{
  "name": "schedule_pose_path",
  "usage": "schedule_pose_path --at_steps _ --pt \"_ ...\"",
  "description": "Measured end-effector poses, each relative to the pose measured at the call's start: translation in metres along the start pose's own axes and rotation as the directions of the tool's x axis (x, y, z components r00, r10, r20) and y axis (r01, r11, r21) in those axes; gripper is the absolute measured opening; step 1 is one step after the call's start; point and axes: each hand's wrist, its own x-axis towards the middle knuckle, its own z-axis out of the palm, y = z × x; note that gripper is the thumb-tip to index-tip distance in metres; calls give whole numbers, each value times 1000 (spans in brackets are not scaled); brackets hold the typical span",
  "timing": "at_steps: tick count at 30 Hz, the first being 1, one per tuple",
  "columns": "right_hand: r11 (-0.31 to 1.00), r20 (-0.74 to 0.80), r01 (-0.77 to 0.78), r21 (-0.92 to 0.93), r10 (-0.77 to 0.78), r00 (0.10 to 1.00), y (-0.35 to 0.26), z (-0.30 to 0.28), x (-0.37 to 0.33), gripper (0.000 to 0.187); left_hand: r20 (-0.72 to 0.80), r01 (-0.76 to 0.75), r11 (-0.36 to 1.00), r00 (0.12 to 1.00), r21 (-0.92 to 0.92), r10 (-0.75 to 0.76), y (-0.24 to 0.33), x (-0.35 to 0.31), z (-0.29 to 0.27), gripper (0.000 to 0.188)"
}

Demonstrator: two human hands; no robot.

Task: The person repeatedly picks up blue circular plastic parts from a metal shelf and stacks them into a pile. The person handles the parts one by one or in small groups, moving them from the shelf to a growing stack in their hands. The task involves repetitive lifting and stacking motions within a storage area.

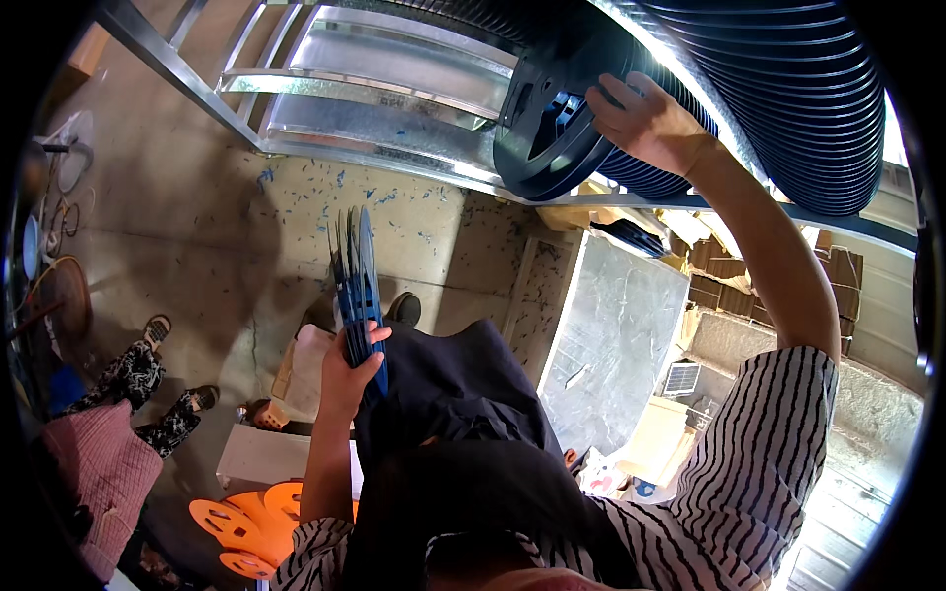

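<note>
Head view: at centre-left, the left hand (357,357) clasps splayed blue discs (361,281), which might slip if that low grip loosens. Upper right, the half-curled right hand (645,120) meets a dark disc (557,180), grip unclear.

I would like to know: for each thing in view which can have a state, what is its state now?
Left hand: closed around blue pieces.
Blue pieces: gripped together, far ends slightly spread.
Right hand: raised, fingers bent at the cut-out disc; grip unclear.
Cut-out disc: seems on edge.
Ribbed blue row: parallel rims, closely packed.
Orange pieces: overlapping.
Blue scraps: scattered.
</note>
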Motion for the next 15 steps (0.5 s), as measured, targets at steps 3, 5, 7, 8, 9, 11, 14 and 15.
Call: schedule_pose_path --at_steps 3,5,7,8,9,11,14,15 --pt "1000 -1 18 -9 -18 1000 4 -5 4 24 -3 11 1000 1000 -26 -11 -2 1 0 45" --pt "998 13 43 -51 -43 999 10 -10 7 25 -5 17 999 1000 -35 -17 -4 3 0 46" --pt "988 23 90 -127 -88 996 17 -14 11 26 -3 -25 1000 1000 -18 25 -12 4 -3 46" --pt "988 35 86 -132 -82 996 19 -13 13 27 -4 -46 999 999 -9 46 -14 4 -3 46" --pt "987 44 82 -138 -77 996 19 -9 17 27 -10 -35 999 999 -26 35 -14 2 -3 46" --pt "988 84 81 -133 -70 994 19 0 21 28 -14 -15 998 1000 -58 14 -9 0 -2 46" --pt "993 106 -96 -64 103 989 14 32 26 29 -32 -9 998 999 -56 8 -10 -1 -2 46" --pt "983 240 -110 -150 144 960 14 37 28 27 -31 -16 999 999 -39 14 -8 -1 -2 45"
